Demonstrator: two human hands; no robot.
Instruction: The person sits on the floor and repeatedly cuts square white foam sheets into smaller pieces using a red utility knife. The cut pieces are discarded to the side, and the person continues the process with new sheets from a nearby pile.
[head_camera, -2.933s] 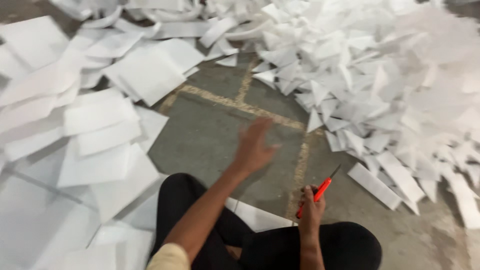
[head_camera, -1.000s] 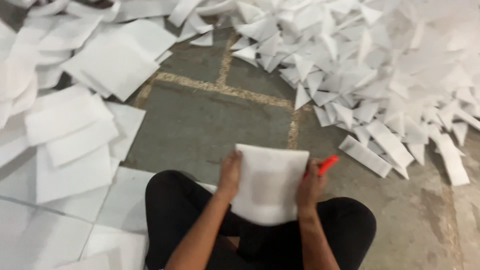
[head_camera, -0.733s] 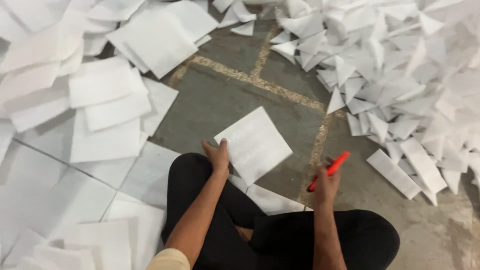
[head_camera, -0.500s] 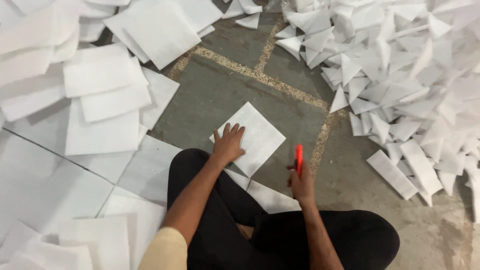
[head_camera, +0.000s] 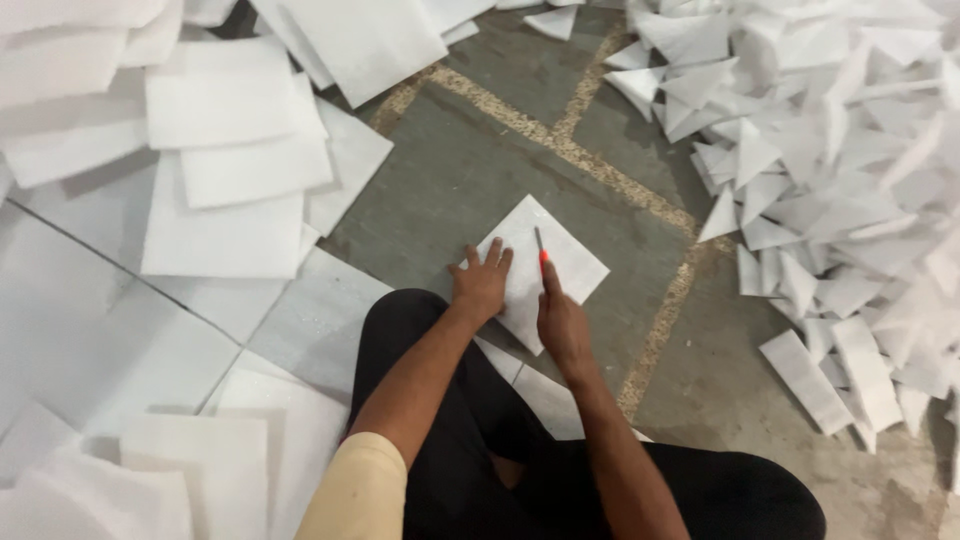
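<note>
Sheet: white foam square (head_camera: 535, 268) now lies flat on the floor (head_camera: 450, 170), no longer held up.
Left hand (head_camera: 480, 285): spread, pressing it down.
Right hand (head_camera: 562, 320): grips red cutter (head_camera: 541, 252), blade now on the sheet.

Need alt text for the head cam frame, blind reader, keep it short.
Seen from above, a seated person's left hand presses a square white sheet flat on a grey stone floor, while the right hand holds a red-handled cutter with its blade on the sheet. Stacked white sheets lie to the left, cut white pieces heaped to the right.

Workshop floor (head_camera: 470, 170): stacked white foam sheets (head_camera: 225, 170), heaped cut offcuts (head_camera: 840, 150).
</note>
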